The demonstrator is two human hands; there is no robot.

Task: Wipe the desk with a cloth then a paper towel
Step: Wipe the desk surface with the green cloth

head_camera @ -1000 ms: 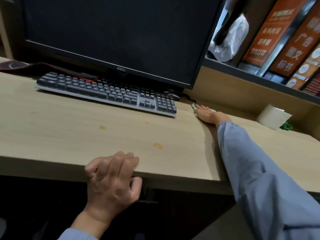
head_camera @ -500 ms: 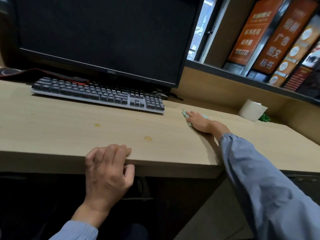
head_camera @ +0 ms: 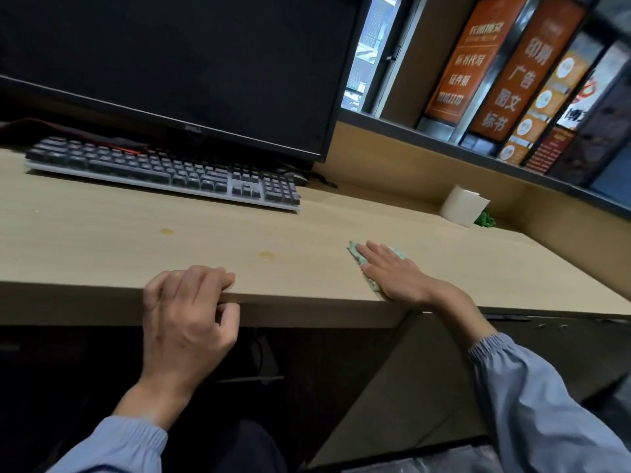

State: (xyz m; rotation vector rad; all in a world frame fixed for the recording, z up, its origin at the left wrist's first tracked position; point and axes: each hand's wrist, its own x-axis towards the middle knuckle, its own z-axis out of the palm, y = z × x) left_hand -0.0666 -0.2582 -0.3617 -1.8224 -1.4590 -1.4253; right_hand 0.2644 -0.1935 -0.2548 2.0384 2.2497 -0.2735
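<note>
Head view: your right hand (head_camera: 392, 274) presses the cloth (head_camera: 354, 251) flat with straight fingers (head_camera: 375, 254); the nearest stain (head_camera: 267, 256) lies left of them, by your left hand (head_camera: 187, 312) gripping the desk (head_camera: 102, 254) edge.

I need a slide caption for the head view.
Right hand presses a green cloth on the desk; left hand grips its edge.

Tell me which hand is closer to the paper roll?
Right. The right hand presses the cloth in front of the paper roll; the left hand grips the desk edge, far left.

Dark monitor (head_camera: 170, 63), grey keyboard (head_camera: 164, 172), wooden back panel (head_camera: 392, 165), daylit window (head_camera: 372, 52), orange signs (head_camera: 478, 59) with white lettering
</note>
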